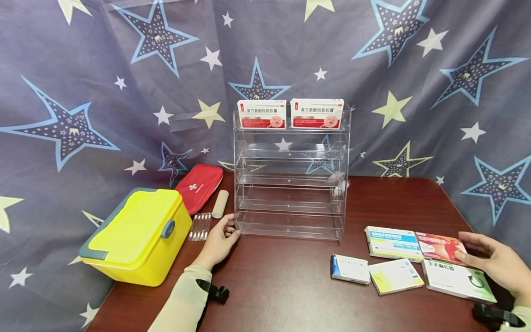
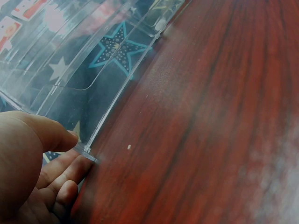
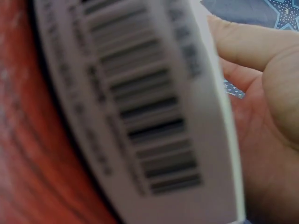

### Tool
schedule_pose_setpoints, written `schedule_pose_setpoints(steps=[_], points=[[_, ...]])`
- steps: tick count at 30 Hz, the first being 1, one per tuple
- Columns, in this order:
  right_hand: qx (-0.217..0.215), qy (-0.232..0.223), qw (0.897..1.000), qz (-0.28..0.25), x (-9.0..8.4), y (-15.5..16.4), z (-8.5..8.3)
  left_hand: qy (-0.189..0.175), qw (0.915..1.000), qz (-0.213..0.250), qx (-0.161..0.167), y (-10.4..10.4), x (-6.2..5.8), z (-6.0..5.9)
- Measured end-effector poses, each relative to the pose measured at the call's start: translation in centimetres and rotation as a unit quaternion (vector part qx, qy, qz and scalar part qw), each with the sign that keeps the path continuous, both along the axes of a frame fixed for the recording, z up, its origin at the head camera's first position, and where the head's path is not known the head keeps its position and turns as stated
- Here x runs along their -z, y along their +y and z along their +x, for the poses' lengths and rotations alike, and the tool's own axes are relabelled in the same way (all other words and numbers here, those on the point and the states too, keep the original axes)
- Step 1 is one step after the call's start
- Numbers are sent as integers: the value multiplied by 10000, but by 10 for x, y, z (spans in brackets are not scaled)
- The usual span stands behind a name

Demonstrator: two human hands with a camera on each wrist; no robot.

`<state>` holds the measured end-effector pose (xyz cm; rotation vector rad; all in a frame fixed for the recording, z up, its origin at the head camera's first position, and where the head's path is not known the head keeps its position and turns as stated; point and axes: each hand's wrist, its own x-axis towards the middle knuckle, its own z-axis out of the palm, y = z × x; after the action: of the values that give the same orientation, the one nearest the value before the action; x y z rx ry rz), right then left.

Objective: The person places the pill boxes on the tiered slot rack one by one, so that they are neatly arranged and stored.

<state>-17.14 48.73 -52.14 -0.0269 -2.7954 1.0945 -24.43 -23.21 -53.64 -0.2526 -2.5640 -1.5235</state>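
Note:
A clear tiered display rack [image 1: 289, 228] stands on the table, two white-and-red medicine boxes [image 1: 262, 115] upright on its top tier. With thumb and fingers my left hand [image 1: 219, 242] pinches the rack's lower left corner, and the left wrist view shows the clear edge between thumb and fingers. At the right, my right hand [image 1: 495, 260] holds the right end of a red medicine box [image 1: 439, 247] lying flat. Below it lies a white-and-green box [image 1: 458, 280]. A barcoded box side [image 3: 145, 116] fills the right wrist view, hiding the fingertips.
Beside the red box lie a blue-and-white box [image 1: 393, 243], a yellow-and-white box [image 1: 397, 275] and a small blue-edged box [image 1: 350, 269]. To the left are a yellow case [image 1: 141, 240], a red first-aid pouch [image 1: 200, 186], a bandage roll [image 1: 220, 204] and a swab pack [image 1: 201, 226].

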Motion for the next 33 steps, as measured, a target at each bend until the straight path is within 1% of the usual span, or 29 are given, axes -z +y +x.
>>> schedule_pose_setpoints(steps=[3, 8, 13, 18, 21, 26, 30, 33], points=[[0, -141, 9999, -34, 0, 1, 1, -3, 10000, -33, 11, 0, 0, 0], [113, -362, 9990, 233, -1, 0, 1, 9, 10000, -39, 7, 0, -1, -1], [281, -399, 9977, 475, -1, 1, -2, -14, 10000, -43, -23, 0, 0, 0], [143, -504, 9971, 548, -1, 1, -3, 5, 10000, -28, 2, 0, -1, 0], [29, -485, 9969, 625, -1, 1, -4, 50, 10000, -39, 6, 1, 0, 0], [56, -487, 9956, 798, -2, 3, -4, 28, 10000, -15, 2, 0, 2, -1], [66, -475, 9965, 687, -1, 3, -4, 13, 10000, 27, 14, -1, 2, -1], [49, -335, 9979, 547, 3, 2, -3, -1, 10000, 53, 11, 0, 1, -1]])
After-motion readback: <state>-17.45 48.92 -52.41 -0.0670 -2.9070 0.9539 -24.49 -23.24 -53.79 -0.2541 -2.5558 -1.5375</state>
